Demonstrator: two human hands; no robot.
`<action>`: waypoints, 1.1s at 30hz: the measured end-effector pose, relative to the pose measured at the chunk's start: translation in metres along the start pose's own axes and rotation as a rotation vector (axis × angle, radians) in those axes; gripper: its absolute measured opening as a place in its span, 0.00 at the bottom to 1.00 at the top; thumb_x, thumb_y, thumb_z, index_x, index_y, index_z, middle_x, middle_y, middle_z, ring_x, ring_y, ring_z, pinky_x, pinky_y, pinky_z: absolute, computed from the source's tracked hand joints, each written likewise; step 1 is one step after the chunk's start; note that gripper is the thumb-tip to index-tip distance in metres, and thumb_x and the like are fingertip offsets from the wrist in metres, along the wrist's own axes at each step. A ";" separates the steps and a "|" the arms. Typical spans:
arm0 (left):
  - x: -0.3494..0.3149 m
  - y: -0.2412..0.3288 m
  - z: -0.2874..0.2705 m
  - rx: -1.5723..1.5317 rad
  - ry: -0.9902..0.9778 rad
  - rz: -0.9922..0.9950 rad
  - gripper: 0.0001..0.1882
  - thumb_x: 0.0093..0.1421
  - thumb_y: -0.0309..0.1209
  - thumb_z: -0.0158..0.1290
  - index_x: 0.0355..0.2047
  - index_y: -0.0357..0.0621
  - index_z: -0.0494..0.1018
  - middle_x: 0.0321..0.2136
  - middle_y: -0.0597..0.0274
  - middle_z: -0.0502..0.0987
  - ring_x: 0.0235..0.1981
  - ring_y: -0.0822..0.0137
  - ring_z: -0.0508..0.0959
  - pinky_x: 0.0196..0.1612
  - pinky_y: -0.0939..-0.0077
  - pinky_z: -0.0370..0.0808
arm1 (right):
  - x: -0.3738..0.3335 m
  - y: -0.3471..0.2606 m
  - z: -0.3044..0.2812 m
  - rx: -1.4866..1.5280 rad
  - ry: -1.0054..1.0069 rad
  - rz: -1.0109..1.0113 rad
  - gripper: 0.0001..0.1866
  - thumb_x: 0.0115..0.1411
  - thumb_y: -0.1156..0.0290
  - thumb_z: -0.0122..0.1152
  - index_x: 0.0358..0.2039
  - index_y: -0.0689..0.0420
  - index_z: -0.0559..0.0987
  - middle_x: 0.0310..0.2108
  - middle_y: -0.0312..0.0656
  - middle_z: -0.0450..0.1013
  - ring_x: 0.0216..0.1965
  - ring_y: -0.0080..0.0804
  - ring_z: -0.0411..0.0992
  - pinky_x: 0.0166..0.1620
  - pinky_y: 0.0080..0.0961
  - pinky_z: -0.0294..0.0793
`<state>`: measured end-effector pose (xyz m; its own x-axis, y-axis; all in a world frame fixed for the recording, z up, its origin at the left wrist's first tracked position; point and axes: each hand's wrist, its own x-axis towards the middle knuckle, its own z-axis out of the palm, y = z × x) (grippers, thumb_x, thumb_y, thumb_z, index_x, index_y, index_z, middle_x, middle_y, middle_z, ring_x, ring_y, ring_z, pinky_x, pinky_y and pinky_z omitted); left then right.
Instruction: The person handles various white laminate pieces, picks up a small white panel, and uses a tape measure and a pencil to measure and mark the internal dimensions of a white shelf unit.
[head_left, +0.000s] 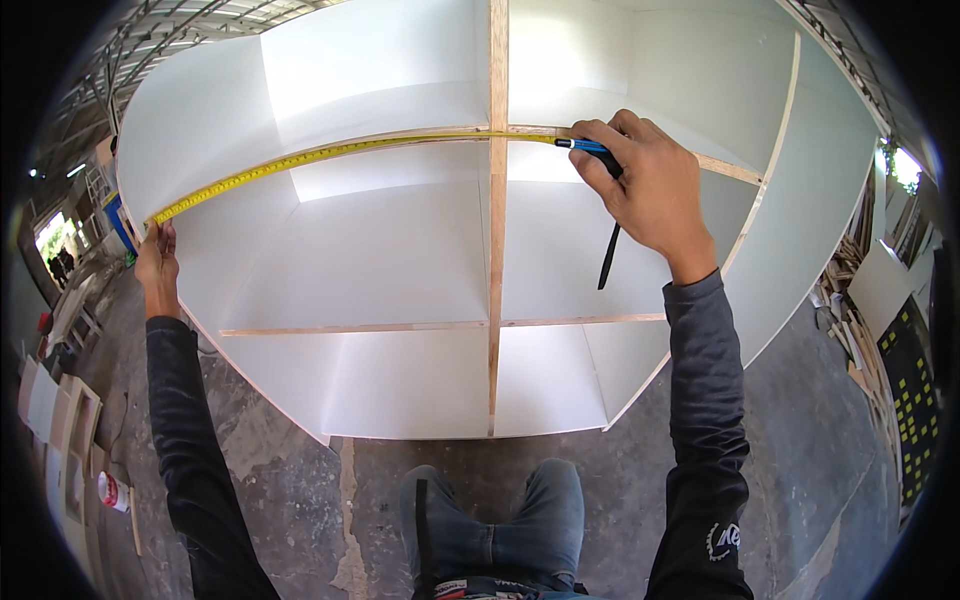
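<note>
A yellow tape measure blade (330, 152) runs along the front edge of an upper shelf in a white cabinet (390, 240) with raw wood edges. At the cabinet's left side, my left hand (158, 262) pinches the end of the blade against the edge. My right hand (645, 185) is closed round the blue and black tape measure case (592, 147), right of the central upright (498, 210). A black strap (608, 258) hangs below that hand. The palm side of my right hand is hidden.
Lower down, another wood-edged shelf (350, 328) crosses the cabinet. Wooden frames (68, 425) and a white and red tub (113, 492) are on the concrete floor (800, 440) at left. Boards and offcuts (855, 320) lean at right, beside a black panel with yellow squares (910, 400).
</note>
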<state>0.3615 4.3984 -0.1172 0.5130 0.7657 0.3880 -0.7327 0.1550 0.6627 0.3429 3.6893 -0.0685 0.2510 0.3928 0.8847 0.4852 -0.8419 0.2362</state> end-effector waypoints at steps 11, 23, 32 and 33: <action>-0.007 0.003 0.006 0.021 0.034 0.004 0.13 0.64 0.25 0.55 0.46 0.29 0.71 0.38 0.51 0.80 0.39 0.59 0.83 0.40 0.78 0.81 | 0.011 0.003 -0.006 -0.043 -0.086 -0.003 0.12 0.60 0.59 0.60 0.38 0.50 0.84 0.22 0.36 0.70 0.22 0.30 0.68 0.25 0.29 0.67; -0.069 -0.013 0.054 0.407 0.415 0.705 0.15 0.59 0.27 0.58 0.44 0.30 0.73 0.38 0.55 0.78 0.37 0.65 0.78 0.43 0.73 0.74 | 0.002 -0.008 0.008 -0.088 0.033 -0.009 0.11 0.59 0.60 0.61 0.39 0.47 0.84 0.27 0.37 0.73 0.26 0.30 0.69 0.27 0.28 0.71; -0.310 0.005 0.295 0.921 -1.118 1.571 0.22 0.53 0.13 0.55 0.47 0.49 0.76 0.46 0.63 0.74 0.40 0.61 0.77 0.46 0.73 0.76 | -0.003 -0.004 0.004 -0.128 0.032 -0.006 0.12 0.59 0.58 0.61 0.40 0.46 0.83 0.27 0.35 0.73 0.28 0.30 0.70 0.28 0.28 0.72; -0.315 0.004 0.306 1.001 -1.178 1.551 0.24 0.52 0.12 0.54 0.48 0.50 0.76 0.47 0.64 0.73 0.38 0.61 0.77 0.45 0.72 0.76 | -0.004 -0.005 0.005 -0.123 0.032 -0.002 0.12 0.58 0.58 0.61 0.40 0.45 0.83 0.28 0.35 0.73 0.28 0.30 0.70 0.28 0.28 0.72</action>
<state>0.3331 3.9669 -0.0408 0.1586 -0.7548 0.6365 -0.5079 -0.6152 -0.6029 0.3441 3.6938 -0.0748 0.2221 0.3846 0.8960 0.3792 -0.8807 0.2840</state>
